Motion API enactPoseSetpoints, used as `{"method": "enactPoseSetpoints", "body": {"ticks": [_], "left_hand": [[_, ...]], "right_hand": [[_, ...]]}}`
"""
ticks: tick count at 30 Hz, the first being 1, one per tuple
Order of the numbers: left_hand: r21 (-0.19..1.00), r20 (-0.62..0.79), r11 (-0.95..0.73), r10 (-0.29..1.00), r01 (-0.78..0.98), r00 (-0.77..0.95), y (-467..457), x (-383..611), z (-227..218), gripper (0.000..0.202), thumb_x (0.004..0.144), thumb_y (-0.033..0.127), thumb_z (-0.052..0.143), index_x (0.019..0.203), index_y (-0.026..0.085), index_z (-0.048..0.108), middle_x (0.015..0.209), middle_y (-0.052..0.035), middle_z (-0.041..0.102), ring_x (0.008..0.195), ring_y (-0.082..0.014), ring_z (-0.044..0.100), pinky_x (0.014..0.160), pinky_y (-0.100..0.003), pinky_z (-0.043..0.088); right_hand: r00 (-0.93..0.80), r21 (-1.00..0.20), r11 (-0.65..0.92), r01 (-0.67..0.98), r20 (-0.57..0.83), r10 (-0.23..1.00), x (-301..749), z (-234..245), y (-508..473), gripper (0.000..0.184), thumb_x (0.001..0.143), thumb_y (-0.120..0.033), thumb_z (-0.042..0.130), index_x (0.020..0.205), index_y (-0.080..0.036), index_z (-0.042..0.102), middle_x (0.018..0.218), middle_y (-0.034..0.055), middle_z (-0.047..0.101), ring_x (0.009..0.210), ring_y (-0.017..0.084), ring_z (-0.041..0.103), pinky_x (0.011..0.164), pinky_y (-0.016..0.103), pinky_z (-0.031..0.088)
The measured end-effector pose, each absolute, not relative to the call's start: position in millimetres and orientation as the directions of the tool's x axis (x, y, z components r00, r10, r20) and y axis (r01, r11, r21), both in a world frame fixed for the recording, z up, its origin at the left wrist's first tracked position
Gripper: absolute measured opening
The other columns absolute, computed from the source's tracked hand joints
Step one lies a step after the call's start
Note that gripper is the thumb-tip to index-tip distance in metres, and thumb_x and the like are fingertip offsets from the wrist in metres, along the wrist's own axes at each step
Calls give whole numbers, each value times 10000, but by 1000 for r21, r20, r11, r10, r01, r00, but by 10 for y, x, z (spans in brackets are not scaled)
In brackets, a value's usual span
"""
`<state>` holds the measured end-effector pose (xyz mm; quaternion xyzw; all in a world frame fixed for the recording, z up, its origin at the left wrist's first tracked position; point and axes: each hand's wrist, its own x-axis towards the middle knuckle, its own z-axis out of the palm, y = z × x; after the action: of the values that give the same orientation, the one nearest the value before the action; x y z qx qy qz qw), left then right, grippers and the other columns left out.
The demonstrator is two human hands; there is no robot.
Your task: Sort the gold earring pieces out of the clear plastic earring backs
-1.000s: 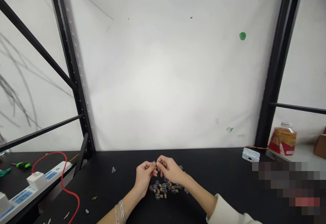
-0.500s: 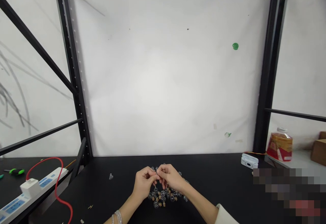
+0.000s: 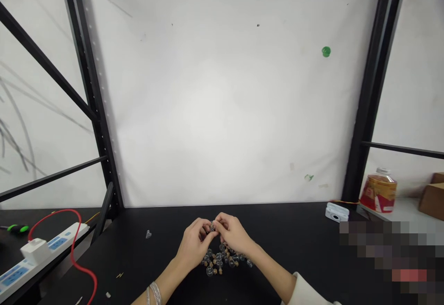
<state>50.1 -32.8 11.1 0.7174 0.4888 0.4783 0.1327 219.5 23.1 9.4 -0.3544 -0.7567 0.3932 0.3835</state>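
Small clear glass bulbs (image 3: 218,261) with tan bases lie in a loose, jumbled heap on the black counter (image 3: 294,235), pointing every way, while a single bulb (image 3: 212,227), partly hidden, is held just above them.

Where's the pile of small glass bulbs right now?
Head view: the glass bulbs lie on the black tabletop, just below the left hand and right hand.
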Motion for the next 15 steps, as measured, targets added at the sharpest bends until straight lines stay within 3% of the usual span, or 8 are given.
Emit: {"method": "enactPoseSetpoints", "body": {"ticks": [4,8,12,15], "left_hand": [[710,509,-436,860,553,24,-568,876,278,238,907,396,569,866,177,654,751,-30,652,618,-137,571,604,-249,433],[811,313,-372,928,452,202,-775,1443,306,229,885,371,555,806,189,669,727,-43,691,589,-152,589,552,-254,407],[734,324,-420,907,533,269,-745,1875,269,100,753,265,624,676,201,623,674,-63,674,648,-201,591,598,-298,395],[756,289,-388,920,527,263,-625,1994,324,122,697,210,599,590,195,542,625,-38,631,571,-163,521,570,-298,362]], "right_hand": [[-375,-859,447,250,340,862,2265,148,406,306,921,-426,517,801,-153,588,694,22,651,524,89,556,540,206,423],[-254,-891,349,290,280,926,2238,241,776,294,940,-393,482,825,-146,591,692,9,648,441,71,525,501,204,412],[-124,-891,251,378,220,968,2213,296,1172,270,953,-314,471,781,-138,580,682,6,642,419,53,510,519,196,425],[-72,-894,208,397,195,978,2309,273,1368,248,944,-284,495,783,-129,600,651,8,631,407,57,494,487,197,400]]}}
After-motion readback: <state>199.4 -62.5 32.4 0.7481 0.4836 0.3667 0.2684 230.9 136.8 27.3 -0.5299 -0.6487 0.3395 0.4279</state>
